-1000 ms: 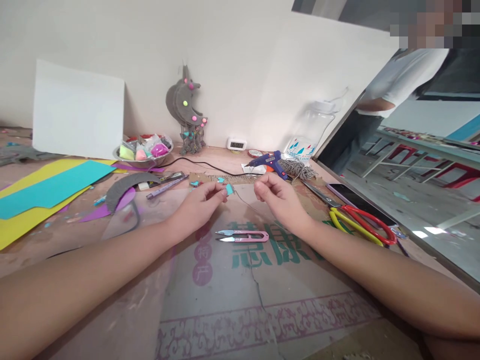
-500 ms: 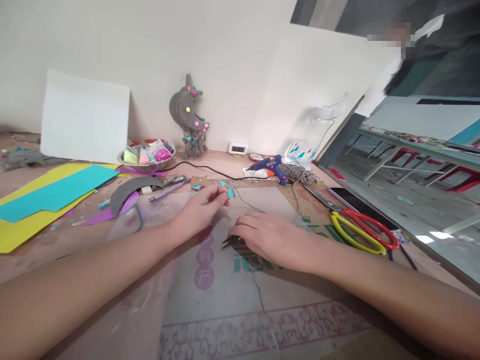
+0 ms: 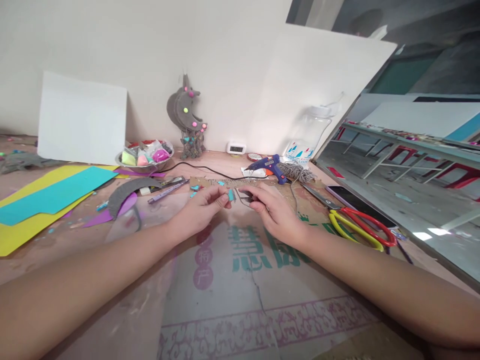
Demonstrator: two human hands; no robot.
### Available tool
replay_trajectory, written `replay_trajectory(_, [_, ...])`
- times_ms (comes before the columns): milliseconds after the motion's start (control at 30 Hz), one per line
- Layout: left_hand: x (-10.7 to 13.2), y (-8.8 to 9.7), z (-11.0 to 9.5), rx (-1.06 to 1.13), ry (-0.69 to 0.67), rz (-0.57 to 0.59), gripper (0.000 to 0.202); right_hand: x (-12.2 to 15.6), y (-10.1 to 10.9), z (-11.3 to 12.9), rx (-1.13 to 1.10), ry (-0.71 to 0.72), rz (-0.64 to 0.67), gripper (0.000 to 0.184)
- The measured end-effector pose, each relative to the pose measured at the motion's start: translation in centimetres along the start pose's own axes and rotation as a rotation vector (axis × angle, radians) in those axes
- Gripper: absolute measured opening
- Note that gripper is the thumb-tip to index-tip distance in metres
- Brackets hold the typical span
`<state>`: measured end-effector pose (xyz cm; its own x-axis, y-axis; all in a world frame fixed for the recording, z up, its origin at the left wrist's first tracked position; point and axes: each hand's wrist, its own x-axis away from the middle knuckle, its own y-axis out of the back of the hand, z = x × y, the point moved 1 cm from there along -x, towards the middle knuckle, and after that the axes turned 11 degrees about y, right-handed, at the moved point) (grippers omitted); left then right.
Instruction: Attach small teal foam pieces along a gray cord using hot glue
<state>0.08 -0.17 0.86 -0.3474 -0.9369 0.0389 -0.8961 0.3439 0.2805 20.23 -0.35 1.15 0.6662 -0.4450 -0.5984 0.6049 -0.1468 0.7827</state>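
- We count two bare hands (image 3: 202,209) (image 3: 275,212)
- one blue plastic glue gun (image 3: 269,164)
- one pair of red-and-yellow-handled metal scissors (image 3: 328,203)
- one small white digital clock (image 3: 236,148)

The sole view looked from the person's head, forward and down across the worktable (image 3: 221,159); left hand (image 3: 206,206) and right hand (image 3: 276,209) lay near, mid-frame; a white wall (image 3: 240,65) stood beyond.

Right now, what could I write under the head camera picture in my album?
Left hand pinching a turquoise piece, right hand holding small snips, with a gray moon decoration behind.
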Motion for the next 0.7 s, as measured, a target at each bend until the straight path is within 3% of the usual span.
replay_trajectory(467, [-0.29,0.04,0.38,0.001,-0.038,0.08,0.026,-0.1,-0.61,0.08,0.025,0.091,0.011,0.029])
replay_trajectory(700, [-0.18,-0.06,0.33,0.027,-0.038,0.108,0.026,-0.02,-0.65,0.08,0.011,0.063,0.019,0.029])
